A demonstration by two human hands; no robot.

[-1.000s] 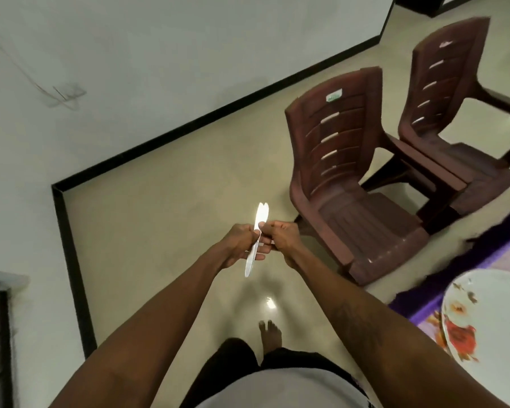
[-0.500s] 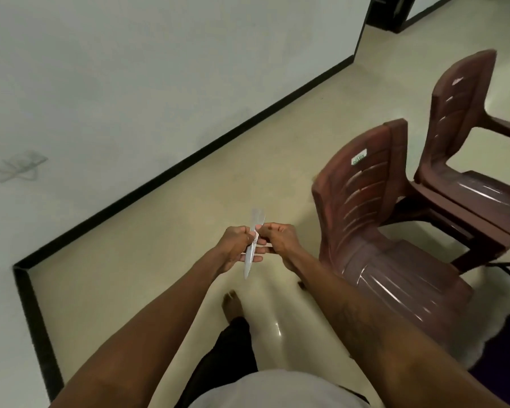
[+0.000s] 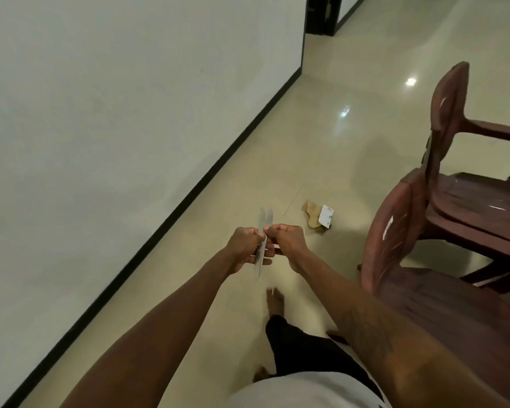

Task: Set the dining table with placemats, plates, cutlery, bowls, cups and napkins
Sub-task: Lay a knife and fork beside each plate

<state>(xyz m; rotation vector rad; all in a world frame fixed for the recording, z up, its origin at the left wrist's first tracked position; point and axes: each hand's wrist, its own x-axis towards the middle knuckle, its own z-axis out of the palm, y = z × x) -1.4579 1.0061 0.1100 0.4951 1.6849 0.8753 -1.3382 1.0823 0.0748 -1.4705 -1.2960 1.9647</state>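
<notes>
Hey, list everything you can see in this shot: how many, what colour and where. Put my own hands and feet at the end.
cutlery: seemingly two pieces, pale, blurred, held upright between both hands
nearer chair: one, dark red-brown plastic, right side
farther chair: one, same colour, beyond it at the right edge
cardboard scrap: one, brown with a white tag, on the floor beyond the hands
floor: one, beige, glossy
wall: one, white with black skirting, left
left hand: one, grips the cutlery
right hand: one, pinches the cutlery
bare feet: two, on the floor below the arms
</notes>
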